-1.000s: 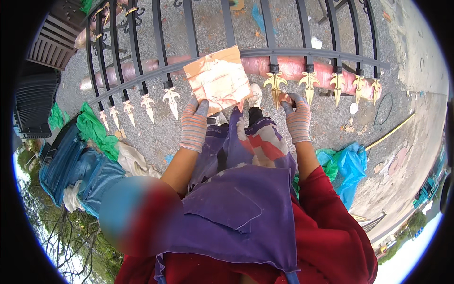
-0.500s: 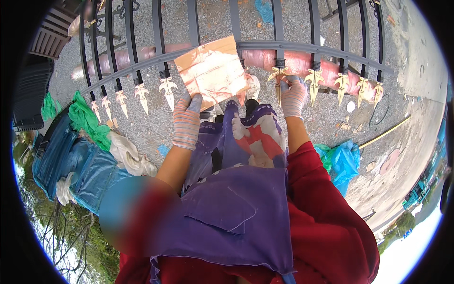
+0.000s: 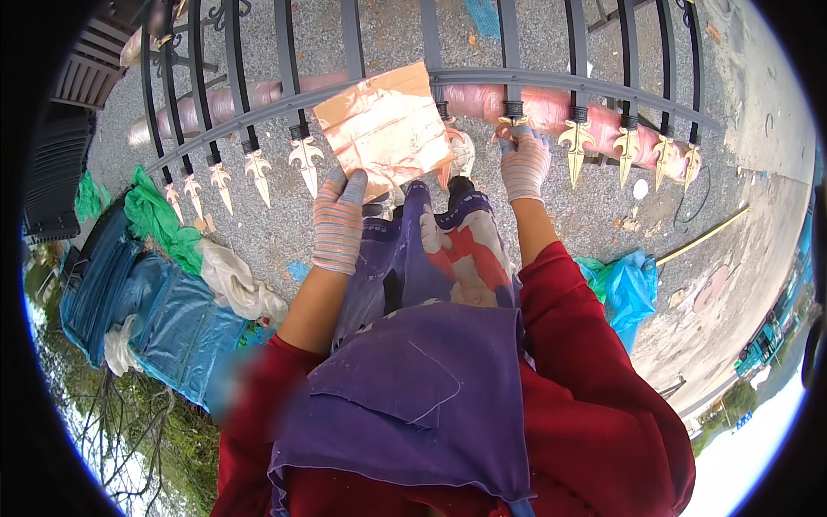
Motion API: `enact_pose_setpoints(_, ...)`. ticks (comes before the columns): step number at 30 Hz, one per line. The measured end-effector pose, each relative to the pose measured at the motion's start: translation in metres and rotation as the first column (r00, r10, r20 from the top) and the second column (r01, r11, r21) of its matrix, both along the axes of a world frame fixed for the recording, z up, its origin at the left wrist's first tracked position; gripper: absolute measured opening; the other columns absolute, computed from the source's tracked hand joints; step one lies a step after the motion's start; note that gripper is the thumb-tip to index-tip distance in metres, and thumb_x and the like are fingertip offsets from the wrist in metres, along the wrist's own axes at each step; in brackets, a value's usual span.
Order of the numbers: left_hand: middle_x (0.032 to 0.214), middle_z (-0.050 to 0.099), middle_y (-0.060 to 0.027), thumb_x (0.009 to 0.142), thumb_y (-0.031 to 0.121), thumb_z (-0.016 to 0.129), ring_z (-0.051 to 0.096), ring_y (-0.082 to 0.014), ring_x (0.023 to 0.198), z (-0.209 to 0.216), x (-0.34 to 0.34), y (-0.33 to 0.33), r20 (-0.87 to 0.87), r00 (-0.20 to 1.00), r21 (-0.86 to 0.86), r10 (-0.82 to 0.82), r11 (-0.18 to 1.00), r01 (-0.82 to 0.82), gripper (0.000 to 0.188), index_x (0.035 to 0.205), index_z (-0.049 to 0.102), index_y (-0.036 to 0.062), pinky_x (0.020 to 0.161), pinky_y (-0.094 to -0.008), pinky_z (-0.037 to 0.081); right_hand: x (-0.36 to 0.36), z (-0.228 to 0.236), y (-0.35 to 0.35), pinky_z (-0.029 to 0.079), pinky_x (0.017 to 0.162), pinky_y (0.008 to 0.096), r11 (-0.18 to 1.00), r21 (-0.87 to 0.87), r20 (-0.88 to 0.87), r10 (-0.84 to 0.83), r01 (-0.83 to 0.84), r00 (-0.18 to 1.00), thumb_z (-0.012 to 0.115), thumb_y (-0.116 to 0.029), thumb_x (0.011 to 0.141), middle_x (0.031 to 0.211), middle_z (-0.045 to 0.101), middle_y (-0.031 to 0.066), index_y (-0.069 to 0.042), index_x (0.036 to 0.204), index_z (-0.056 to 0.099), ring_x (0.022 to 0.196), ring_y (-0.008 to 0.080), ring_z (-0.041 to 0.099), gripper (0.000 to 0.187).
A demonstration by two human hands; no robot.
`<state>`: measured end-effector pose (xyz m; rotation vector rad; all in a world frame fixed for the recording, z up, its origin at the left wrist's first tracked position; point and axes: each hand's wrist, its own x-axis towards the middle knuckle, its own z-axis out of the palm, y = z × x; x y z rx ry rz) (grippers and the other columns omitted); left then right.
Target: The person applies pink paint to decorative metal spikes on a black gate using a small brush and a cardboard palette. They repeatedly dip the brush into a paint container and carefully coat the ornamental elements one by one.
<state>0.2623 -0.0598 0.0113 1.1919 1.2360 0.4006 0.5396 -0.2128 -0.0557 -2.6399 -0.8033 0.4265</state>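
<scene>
A striped work glove covers each hand. My left hand (image 3: 338, 220) grips the lower edge of a cardboard piece (image 3: 383, 129), its thumb lying on the front. Shiny, creased copper-gold material covers most of the cardboard's face. Over one spear-point finial (image 3: 514, 120) on the black metal fence (image 3: 428, 52), my right hand (image 3: 525, 165) is closed, its fingertips near the black collar; the hand hides most of that finial, and anything small in the fingers cannot be made out. Gold finials (image 3: 577, 148) continue to the right, paler ones (image 3: 305, 159) to the left.
Pink wrapped rolls (image 3: 551, 108) lie beneath the fence bars. At left are a blue tarp bundle (image 3: 177, 332), green netting (image 3: 159, 220) and a whitish sack (image 3: 237, 280). Blue plastic (image 3: 633, 293) and a yellow stick (image 3: 702, 234) lie on the right. My purple apron (image 3: 388, 362) hangs below.
My right hand has shifted slightly left and now covers the finial that showed beside its fingers. The cardboard in my left hand has barely moved.
</scene>
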Motion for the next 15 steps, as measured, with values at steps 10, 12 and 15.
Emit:
enact_pose_setpoints(10,0.088,0.064,-0.0041,0.092,0.018,0.064,0.064,-0.0115,0.069,0.034,0.023,-0.002,-0.013,0.999,-0.116,0.053,0.992,-0.054,0.022,0.107,0.063,0.0016,0.057,-0.0241,0.055,0.001,0.009,0.006,0.046,0.077,0.0455,0.996,-0.089,0.063,0.022,-0.017,0.998,0.071,-0.026,0.078,0.082,0.065,0.0116,-0.013,0.088,0.065,0.085,0.0346,0.061,0.018)
enact_pose_setpoints(12,0.087,0.063,-0.0037,0.091,0.019,0.065,0.064,-0.0114,0.069,0.027,0.023,0.002,-0.013,1.0,-0.093,0.023,0.995,-0.024,0.023,0.107,0.063,0.0015,0.056,-0.0245,0.055,0.015,-0.003,-0.015,0.046,0.075,0.0461,0.998,-0.063,0.107,-0.005,0.012,0.994,0.071,-0.027,0.077,0.081,0.063,0.012,-0.012,0.087,0.063,0.083,0.0345,0.06,0.019)
enact_pose_setpoints(15,0.086,0.063,-0.0035,0.091,0.021,0.065,0.063,-0.0115,0.068,-0.001,-0.004,-0.006,-0.038,0.997,0.021,-0.062,0.998,0.063,0.025,0.107,0.063,0.0012,0.055,-0.0252,0.055,0.01,0.007,-0.018,0.047,0.074,0.0461,1.0,-0.007,0.032,-0.007,0.007,0.999,0.071,-0.024,0.076,0.085,0.064,0.0122,-0.012,0.087,0.063,0.083,0.0343,0.059,0.019)
